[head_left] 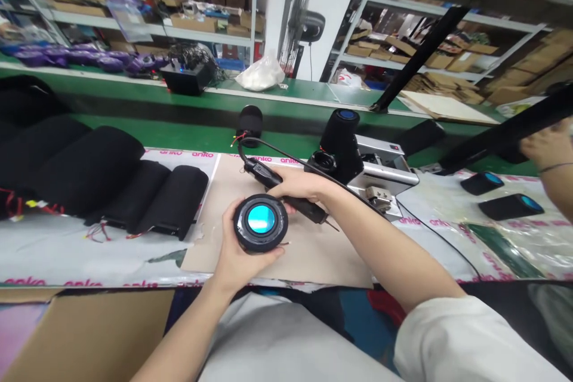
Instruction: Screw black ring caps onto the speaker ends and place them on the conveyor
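Observation:
My left hand (238, 267) is wrapped round a black cylindrical speaker (261, 221), its round end with a shiny blue disc turned up towards me. A thin wire sticks out at the speaker's lower right. Just beyond it, my right hand (298, 184) grips a black corded electric screwdriver (308, 210). The screwdriver lies slanted in the hand, its bit pointing down to the right, away from the speaker. Some of my right fingers are hidden behind the speaker. Beneath both hands is a sheet of brown cardboard (340, 259).
Black fabric-covered speaker bodies (152, 197) with loose wires line the left. Behind my right hand stand an upright speaker (342, 143) and a silver machine (389, 170). A smaller black cylinder (249, 122) stands at the back. At far right, another person's hand (548, 143) is near more speakers (513, 207).

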`<act>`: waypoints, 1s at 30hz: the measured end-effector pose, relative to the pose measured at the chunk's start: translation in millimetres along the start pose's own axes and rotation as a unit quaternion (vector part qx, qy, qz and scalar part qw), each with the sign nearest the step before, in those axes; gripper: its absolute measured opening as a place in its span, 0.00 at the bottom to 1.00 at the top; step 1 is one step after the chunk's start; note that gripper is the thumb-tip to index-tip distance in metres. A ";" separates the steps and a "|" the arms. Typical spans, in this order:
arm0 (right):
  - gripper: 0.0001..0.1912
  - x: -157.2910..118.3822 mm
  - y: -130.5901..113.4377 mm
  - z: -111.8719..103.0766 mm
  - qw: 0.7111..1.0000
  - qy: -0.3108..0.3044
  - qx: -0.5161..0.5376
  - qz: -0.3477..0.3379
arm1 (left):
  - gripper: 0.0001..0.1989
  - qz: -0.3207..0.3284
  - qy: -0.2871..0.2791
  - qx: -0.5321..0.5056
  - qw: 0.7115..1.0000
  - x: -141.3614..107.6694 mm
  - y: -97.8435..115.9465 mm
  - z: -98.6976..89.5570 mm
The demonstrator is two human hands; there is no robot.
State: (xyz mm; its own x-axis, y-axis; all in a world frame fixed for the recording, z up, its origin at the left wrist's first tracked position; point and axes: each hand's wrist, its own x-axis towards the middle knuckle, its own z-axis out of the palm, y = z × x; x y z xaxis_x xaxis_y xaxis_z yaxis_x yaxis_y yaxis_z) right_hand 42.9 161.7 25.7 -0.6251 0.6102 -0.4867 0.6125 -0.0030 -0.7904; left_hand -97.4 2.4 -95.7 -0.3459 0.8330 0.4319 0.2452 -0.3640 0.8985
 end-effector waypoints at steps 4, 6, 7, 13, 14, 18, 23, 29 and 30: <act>0.28 -18.8 -8.0 -6.3 0.998 0.066 -0.005 -0.010 | 0.48 0.026 0.021 0.046 0.998 -4.9 -1.1 -5.6; 0.24 -36.3 -5.7 -13.3 0.991 0.130 -0.020 -0.018 | 0.48 0.023 0.017 0.063 0.998 -5.4 -1.0 -10.2; 0.23 -44.8 -2.5 -16.4 0.986 0.165 -0.027 -0.023 | 0.48 0.022 0.011 0.065 0.998 -5.1 -0.4 -13.0; 0.24 -54.2 31.8 -17.2 0.948 0.304 -0.094 -0.031 | 0.53 0.012 -0.124 0.032 0.992 -1.2 4.5 -37.3; 0.25 -49.3 36.5 -15.6 0.942 0.314 -0.111 -0.034 | 0.53 -0.002 -0.144 0.030 0.989 -1.2 4.9 -40.8; 0.30 -30.4 47.1 -8.7 0.935 0.309 -0.162 -0.060 | 0.51 -0.039 -0.124 0.062 0.990 -4.6 8.1 -42.8; 0.33 -18.1 55.4 1.8 0.938 0.277 -0.186 -0.096 | 0.52 -0.014 -0.076 0.077 0.994 -9.8 9.1 -31.0; 0.30 -14.6 49.9 7.0 0.939 0.280 -0.175 -0.096 | 0.53 0.044 -0.103 0.065 0.992 -3.2 6.0 -29.5; 0.29 -19.8 46.0 7.4 0.938 0.288 -0.170 -0.093 | 0.53 0.054 -0.108 0.056 0.991 -1.4 6.3 -29.0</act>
State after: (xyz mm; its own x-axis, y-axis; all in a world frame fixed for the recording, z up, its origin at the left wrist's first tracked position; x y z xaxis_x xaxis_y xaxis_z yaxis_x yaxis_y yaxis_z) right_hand 79.9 143.7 -3.8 -0.4321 0.9018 0.0068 0.6981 0.3392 -0.6306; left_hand -121.7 -13.1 -88.4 -0.1130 0.8655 0.4881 0.3737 -0.4181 0.8280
